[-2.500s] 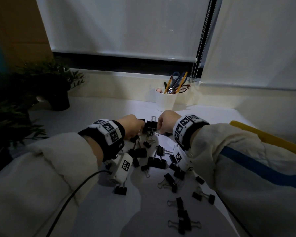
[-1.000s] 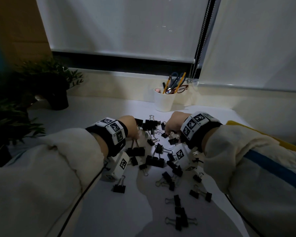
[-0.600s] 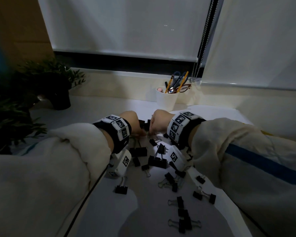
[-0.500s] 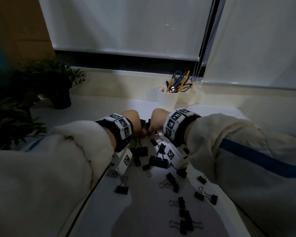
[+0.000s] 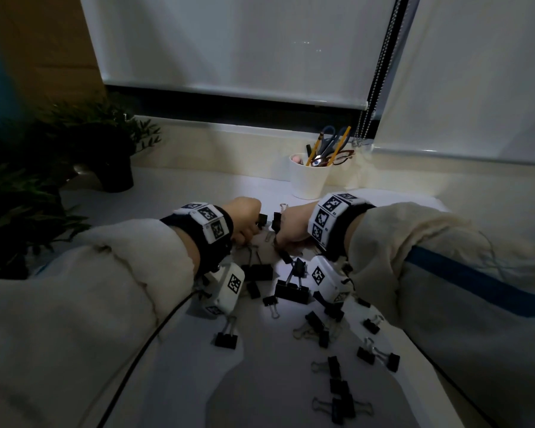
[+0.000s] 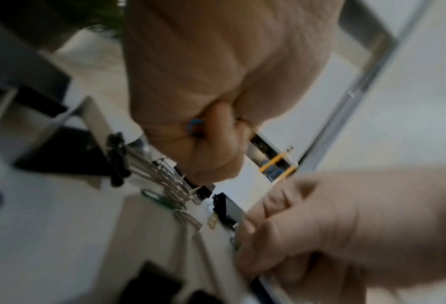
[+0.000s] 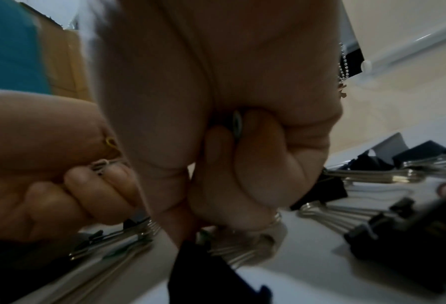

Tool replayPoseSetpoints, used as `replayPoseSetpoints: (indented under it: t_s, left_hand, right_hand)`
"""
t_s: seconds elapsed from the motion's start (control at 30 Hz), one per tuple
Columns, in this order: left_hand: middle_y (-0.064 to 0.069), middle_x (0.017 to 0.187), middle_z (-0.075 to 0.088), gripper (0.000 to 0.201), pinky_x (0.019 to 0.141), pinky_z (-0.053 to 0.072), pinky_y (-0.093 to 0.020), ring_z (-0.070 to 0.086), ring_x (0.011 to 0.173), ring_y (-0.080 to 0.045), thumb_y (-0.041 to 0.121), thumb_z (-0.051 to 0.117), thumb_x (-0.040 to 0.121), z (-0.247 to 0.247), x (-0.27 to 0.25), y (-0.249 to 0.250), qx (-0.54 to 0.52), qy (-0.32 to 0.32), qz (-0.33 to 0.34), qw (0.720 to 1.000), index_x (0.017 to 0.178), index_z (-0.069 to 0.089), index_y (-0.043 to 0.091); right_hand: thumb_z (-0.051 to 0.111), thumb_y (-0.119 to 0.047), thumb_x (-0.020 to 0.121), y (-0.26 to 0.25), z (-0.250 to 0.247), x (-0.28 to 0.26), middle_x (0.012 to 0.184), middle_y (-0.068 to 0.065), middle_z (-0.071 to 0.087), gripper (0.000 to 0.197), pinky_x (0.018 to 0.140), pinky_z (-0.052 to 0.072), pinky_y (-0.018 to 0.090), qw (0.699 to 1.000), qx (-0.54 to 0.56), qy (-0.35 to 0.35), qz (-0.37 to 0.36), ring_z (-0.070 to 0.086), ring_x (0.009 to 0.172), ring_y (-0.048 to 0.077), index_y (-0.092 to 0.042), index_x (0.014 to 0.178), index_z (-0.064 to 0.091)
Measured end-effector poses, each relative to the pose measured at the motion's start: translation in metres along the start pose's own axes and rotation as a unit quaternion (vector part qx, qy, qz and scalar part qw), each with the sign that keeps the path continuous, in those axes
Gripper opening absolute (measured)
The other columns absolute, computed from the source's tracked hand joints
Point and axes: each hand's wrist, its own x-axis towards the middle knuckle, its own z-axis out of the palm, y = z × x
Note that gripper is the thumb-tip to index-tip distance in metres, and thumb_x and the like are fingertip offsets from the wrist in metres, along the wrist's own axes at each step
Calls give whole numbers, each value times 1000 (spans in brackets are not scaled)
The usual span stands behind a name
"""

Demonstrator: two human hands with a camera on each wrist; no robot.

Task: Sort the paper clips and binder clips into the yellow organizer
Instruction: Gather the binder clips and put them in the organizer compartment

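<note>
Several black binder clips lie scattered on the white table. At the far end of the pile my left hand and right hand are curled side by side, knuckles nearly touching. The left wrist view shows my left hand fisted round a blue paper clip, fingertips down among silver clip handles. My right hand has a teal paper clip tucked in its curled fingers. A green paper clip lies on the table. No view shows the yellow organizer.
A white cup with pencils and scissors stands just behind the hands. Potted plants fill the left side. A bead chain hangs from the blinds at the back. My sleeves cover both table sides.
My right hand, out to the right a second ago, has come back left beside my left hand. Both now work at the pile's far end.
</note>
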Motion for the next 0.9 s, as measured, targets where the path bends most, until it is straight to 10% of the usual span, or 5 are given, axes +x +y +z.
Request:
replayPoseSetpoints:
  t_s: [0.1,0.4,0.57,0.7,0.9]
  left_hand:
    - [1,58,31,24,32,13,-9,24,31,-8,16,25,89,-12,1,-1,-135,-45,-2,990,66,31,19]
    - [-6,66,56,17,30,24,-11,48,48,-10,11,32,85,-42,-20,8,-341,-84,25,936,79,48,11]
    - [6,56,42,27,33,18,-15,30,37,-8,27,48,97,-39,-18,5,82,-26,48,995,79,63,14]
    - [-2,65,63,27,57,46,-27,55,61,-21,38,67,86,-32,-15,-5,501,79,159,847,80,73,12]
    - [5,88,71,9,68,54,-29,65,81,-18,27,77,77,-31,-8,-9,561,77,224,793,85,76,23]
  right_hand:
    - [65,-27,86,7,6,1,53,0,58,25,44,41,19,973,218,-68,42,50,42,13,-13,66,58]
    - [35,-4,69,18,-19,-10,61,1,38,25,41,9,18,652,755,-29,-60,20,43,10,-24,64,22]
    - [54,-9,76,12,-24,0,56,-2,33,21,41,15,17,774,628,80,-7,24,44,11,-19,66,39]
    - [70,-5,81,3,-14,6,64,2,56,10,38,36,19,953,283,110,-18,47,49,13,-11,85,63]
    - [80,1,69,-8,-3,21,93,0,71,32,56,46,18,992,105,56,-49,58,71,10,-14,98,78]
